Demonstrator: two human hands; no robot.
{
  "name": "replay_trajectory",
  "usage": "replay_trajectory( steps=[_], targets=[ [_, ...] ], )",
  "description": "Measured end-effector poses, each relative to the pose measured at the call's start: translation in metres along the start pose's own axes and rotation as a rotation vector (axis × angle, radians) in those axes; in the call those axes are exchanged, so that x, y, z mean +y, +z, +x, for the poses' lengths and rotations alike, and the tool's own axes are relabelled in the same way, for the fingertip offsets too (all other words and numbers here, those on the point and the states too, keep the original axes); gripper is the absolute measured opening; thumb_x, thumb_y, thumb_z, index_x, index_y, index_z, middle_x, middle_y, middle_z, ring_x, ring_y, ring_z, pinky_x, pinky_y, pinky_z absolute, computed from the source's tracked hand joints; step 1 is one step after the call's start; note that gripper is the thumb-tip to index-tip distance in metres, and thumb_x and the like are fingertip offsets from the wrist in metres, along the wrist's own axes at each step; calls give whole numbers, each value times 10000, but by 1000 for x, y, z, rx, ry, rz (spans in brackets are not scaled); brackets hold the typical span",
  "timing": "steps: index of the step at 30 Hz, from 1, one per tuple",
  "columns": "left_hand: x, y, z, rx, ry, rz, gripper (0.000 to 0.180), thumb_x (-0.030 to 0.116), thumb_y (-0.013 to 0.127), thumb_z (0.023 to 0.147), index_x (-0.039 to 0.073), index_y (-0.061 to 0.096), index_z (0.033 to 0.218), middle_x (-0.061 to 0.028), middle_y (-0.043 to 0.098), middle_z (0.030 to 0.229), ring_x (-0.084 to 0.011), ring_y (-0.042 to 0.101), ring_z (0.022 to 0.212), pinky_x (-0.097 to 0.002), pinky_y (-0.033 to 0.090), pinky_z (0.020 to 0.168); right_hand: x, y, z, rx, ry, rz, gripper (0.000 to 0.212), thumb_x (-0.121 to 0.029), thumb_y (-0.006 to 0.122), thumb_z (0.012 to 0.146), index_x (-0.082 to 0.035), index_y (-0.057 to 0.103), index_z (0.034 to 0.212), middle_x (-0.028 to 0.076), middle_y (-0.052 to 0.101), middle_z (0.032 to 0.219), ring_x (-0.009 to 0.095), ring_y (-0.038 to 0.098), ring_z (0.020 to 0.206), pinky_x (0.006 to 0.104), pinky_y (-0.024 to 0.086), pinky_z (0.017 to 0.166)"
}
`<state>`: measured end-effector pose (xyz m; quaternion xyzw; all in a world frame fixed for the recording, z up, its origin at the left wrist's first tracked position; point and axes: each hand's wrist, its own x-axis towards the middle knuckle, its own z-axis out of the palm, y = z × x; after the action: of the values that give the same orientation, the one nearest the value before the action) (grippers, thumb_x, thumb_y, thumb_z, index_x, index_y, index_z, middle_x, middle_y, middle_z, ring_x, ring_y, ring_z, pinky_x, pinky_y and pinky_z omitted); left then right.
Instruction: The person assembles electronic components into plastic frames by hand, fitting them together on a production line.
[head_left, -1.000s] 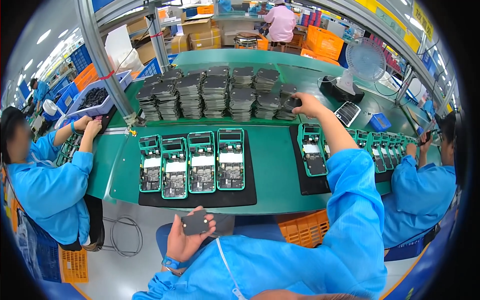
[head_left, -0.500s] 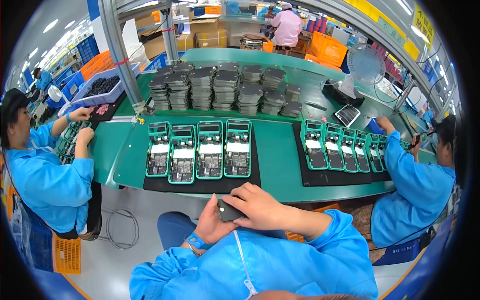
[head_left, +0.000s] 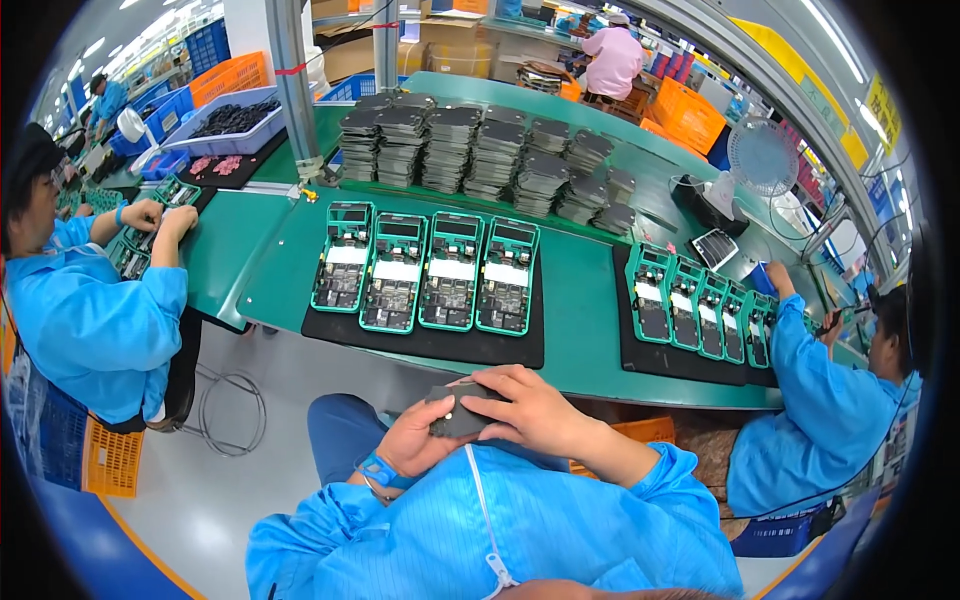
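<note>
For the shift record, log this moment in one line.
left hand: holding dark plate | right hand: also on it | bench: stacked plates, open green cases

Counter: green, flat-topped
Far side: stacks of thin dark plates, standing close together in rows
Near side: left mat and right mat, black (green shows between)

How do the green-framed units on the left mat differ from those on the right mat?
Lower half: the left units show exposed circuit boards; the right units have smooth dark covers there.
Count: there are four left units, all in full view; at least five right units show, and a co-worker's arm may hide more.
Shared: both are green-framed, have a white band across the middle and lie on black mats.
</note>
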<state>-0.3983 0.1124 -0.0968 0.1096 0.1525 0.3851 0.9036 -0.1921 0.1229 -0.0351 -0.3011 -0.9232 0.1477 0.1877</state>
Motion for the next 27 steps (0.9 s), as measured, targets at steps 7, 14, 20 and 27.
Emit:
replay_trajectory(
  steps=[7,14,20,27],
  targets=[
    [4,-2,3,-57,33,-113,487,77,456,910,-2,321,1371,-218,471,1275,-363,482,1200,-490,372,1047,13,-23,8,99,77,-148,438,-234,718,749,-134,604,1159,170,501,1218,356,492,1088,435,430,911],
    [6,-2,4,-52,56,-42,507,54,513,885,-5,337,1356,-239,487,1238,-403,491,1176,-482,399,1027,71,-20,22,287,279,-372,376,-216,685,786,-149,615,1149,154,521,1161,341,457,1122,444,415,879],
    [11,-2,-1,45,76,70,488,78,513,897,0,350,1351,-233,496,1228,-398,501,1166,-475,413,1014,83,-14,24,200,260,-404,367,-263,656,816,-160,613,1166,147,527,1180,355,441,1143,461,401,910],
    [22,-8,-3,-75,74,-148,530,42,495,872,16,324,1374,-236,466,1274,-398,458,1214,-489,357,1055,65,-13,24,174,274,-455,458,-317,683,783,-134,587,1192,181,477,1262,398,407,1192,498,365,962]
  ],
)
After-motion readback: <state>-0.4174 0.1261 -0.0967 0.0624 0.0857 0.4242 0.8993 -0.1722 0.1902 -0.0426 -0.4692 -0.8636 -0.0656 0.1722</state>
